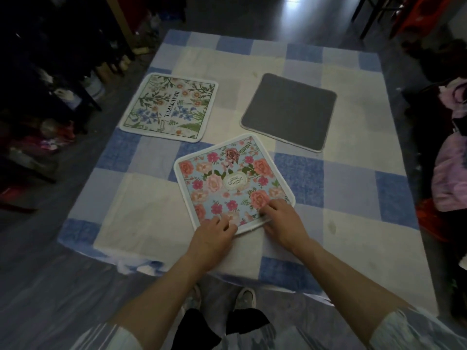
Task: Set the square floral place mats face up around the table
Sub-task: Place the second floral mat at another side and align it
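Observation:
Three square mats lie on the table with the blue and white checked cloth [353,198]. The nearest, a blue mat with pink roses [227,183], lies face up, turned like a diamond. My left hand [217,231] and my right hand [280,218] both rest on its near corner, fingers curled over the edge. At the far left a white mat with green leaves and the word BEAUTIFUL [169,107] lies face up. At the far right a third mat [290,111] shows only its plain grey back.
Dark shelves and clutter [50,102] stand along the left side. Pink and red things [449,173] are piled at the right edge. A dark chair [374,13] stands beyond the table. My feet [242,299] are at the table's near edge.

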